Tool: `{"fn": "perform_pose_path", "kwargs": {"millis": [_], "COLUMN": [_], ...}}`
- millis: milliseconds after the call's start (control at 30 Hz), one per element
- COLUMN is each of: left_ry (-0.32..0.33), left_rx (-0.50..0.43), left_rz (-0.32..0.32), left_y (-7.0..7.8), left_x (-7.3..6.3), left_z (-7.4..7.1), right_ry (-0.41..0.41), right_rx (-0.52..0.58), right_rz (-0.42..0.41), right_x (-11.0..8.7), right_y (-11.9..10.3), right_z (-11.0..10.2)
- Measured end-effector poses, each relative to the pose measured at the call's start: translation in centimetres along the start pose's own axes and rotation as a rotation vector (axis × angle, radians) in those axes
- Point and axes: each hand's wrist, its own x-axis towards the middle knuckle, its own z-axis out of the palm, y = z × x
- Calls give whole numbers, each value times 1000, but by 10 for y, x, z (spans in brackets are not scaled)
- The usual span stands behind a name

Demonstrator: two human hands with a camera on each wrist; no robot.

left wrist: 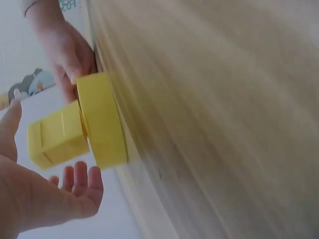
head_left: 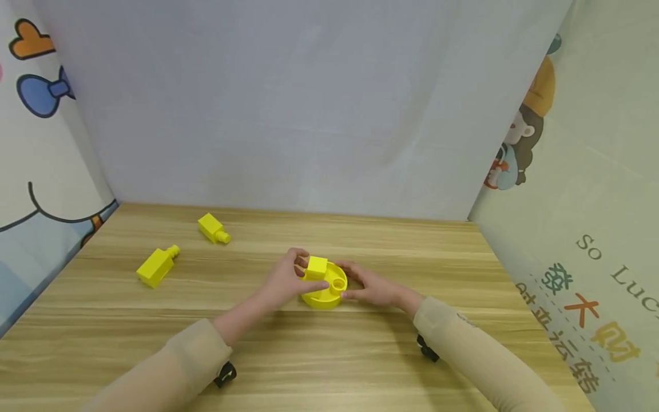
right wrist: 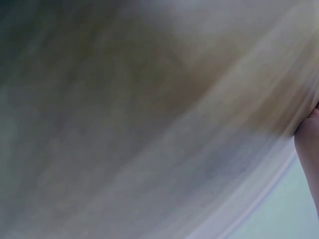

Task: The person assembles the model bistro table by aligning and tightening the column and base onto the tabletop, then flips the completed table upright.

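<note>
We see the left hand (head_left: 282,283) with its thumb and fingers spread wide on either side of the yellow block (head_left: 317,266), thumb in front and fingers behind; the left wrist view shows gaps there, so these fingers have hold of nothing. The block stands between them, in the round yellow dish (head_left: 321,304); whether it stands quite straight we cannot tell

The right hand (head_left: 378,289) has its thumb and fingers bent round the dish's wall, on the side opposite the left fingers, and we take it to be holding the dish by that wall; how firmly, we cannot tell. Just beside the right thumb, inside the dish, we see a small ring-shaped socket (head_left: 337,284). The dish rests on the wooden table (head_left: 329,366), between the two sets of fingers

Well to the left of the left fingers we see a long yellow piece (head_left: 156,267) lying on its side, its threaded stem pointing away from us. Farther off beyond those fingers, also to the left, lies a shorter yellow piece (head_left: 211,228), its stem turned toward the hands. Beyond all the fingers hangs a pale cloth (head_left: 288,114)
</note>
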Motion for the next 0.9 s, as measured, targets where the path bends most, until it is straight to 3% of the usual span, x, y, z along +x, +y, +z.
{"fn": "perform_pose_path", "kwargs": {"millis": [133,233,733,900], "left_ry": [103,126,91,26], "left_rx": [1,7,63,62], "left_rz": [6,15,23,43], "left_y": [2,2,-2,-1], "left_x": [-2,-1,9,10], "left_z": [8,9,15,10], "right_ry": [0,2,-14,-10], "right_rx": [-3,14,29,40], "right_rz": [-1,-6,6,18], "right_x": [1,2,0,0], "right_y": [0,1,3,2], "right_z": [0,0,0,0]}}
